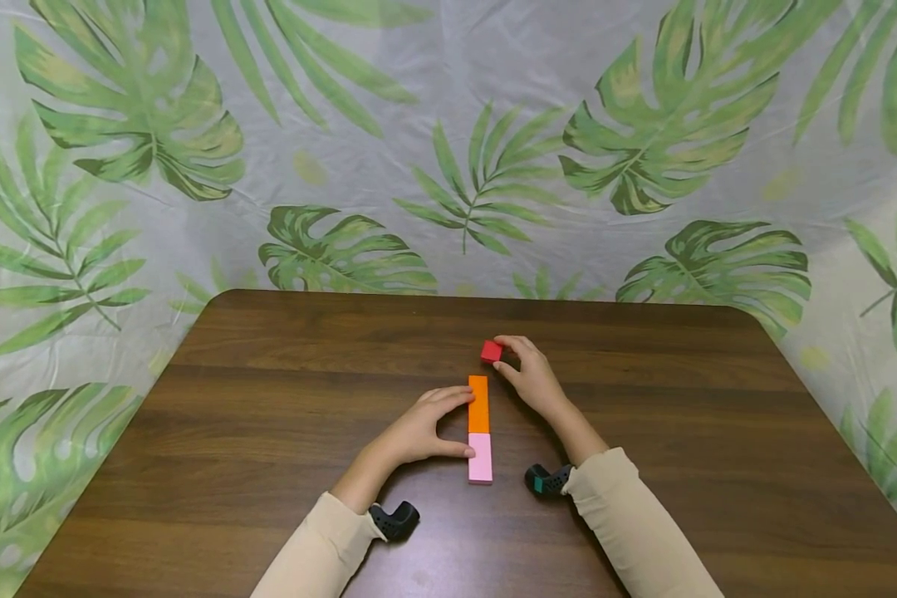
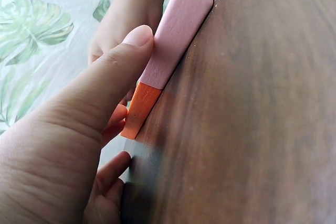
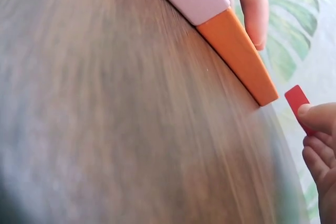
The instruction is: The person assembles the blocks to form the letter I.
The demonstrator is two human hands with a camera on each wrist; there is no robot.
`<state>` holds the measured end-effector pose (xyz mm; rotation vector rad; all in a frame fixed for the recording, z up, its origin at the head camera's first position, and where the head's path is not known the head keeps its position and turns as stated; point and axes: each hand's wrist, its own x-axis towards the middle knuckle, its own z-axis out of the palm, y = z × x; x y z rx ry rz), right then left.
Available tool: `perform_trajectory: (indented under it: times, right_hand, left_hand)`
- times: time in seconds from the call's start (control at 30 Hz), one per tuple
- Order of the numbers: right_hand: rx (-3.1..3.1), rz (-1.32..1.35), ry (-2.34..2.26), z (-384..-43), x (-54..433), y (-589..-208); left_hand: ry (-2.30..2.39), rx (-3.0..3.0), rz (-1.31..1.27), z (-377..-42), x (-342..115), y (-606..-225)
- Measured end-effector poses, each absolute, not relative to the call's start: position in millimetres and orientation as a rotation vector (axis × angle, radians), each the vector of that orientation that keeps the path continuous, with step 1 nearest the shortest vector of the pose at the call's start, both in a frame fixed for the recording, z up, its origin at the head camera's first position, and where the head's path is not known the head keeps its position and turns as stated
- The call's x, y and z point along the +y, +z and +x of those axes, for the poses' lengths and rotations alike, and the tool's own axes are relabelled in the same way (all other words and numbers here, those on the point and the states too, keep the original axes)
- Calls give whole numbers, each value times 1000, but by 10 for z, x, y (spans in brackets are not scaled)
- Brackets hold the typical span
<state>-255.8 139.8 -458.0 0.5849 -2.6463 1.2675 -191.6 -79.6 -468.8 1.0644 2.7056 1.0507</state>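
An orange block (image 1: 478, 404) and a pink block (image 1: 480, 458) lie end to end on the wooden table, the orange one farther from the body. My left hand (image 1: 419, 428) is at their left side, thumb tip against the pink block and fingertips at the orange block's edge, thumb and fingers spread apart. Beyond the orange block's far end, my right hand (image 1: 531, 374) pinches a small red block (image 1: 492, 352) between thumb and fingers. In the right wrist view, a gap separates the red block (image 3: 297, 99) from the orange end.
The dark wood table (image 1: 269, 374) has rounded far corners. Behind it hangs a pale cloth (image 1: 493, 50) printed with green leaves. Black wrist devices (image 1: 396, 522) sit at both cuffs, the right one beside the pink block.
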Motion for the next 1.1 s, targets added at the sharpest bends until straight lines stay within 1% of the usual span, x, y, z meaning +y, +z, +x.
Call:
perform_trajectory:
  times: [0.7,1.1]
  right_hand:
    - [-2689,630,1290,-2641,1312,-4720]
    - [-2724,639,1244,-2679,1284,-4721]
  left_hand:
    - [1050,2704,1056,-1917,-797,-4698]
    - [1045,2704,1051,-1921,-794,-4698]
